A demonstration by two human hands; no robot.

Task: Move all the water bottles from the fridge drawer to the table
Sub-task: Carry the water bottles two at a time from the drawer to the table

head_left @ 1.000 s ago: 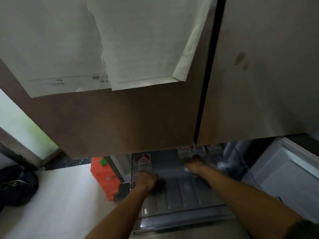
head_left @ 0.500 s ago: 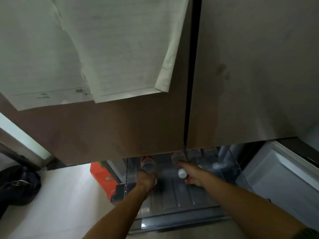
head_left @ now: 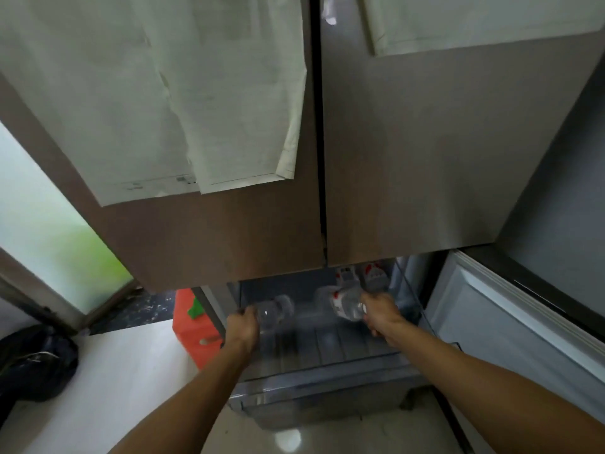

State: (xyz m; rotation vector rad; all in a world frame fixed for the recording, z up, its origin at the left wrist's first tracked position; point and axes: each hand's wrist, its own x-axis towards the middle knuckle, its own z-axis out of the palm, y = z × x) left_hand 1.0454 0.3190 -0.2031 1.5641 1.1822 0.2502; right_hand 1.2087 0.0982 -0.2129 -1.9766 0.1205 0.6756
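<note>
The fridge drawer is pulled out below the closed upper doors. My left hand grips a clear water bottle lying tilted over the drawer's left side. My right hand grips another clear bottle with a red and white label over the drawer's right side. Two more red-labelled bottles stand at the drawer's back right, partly hidden under the door edge.
Brown fridge doors with paper sheets hang low over the drawer. An open white lower door stands on the right. An orange crate sits left of the fridge, a dark bag on the pale floor.
Both hands have lifted their bottles off the drawer floor and tipped them toward me. The right hand has shifted right, and the view has tilted up.
</note>
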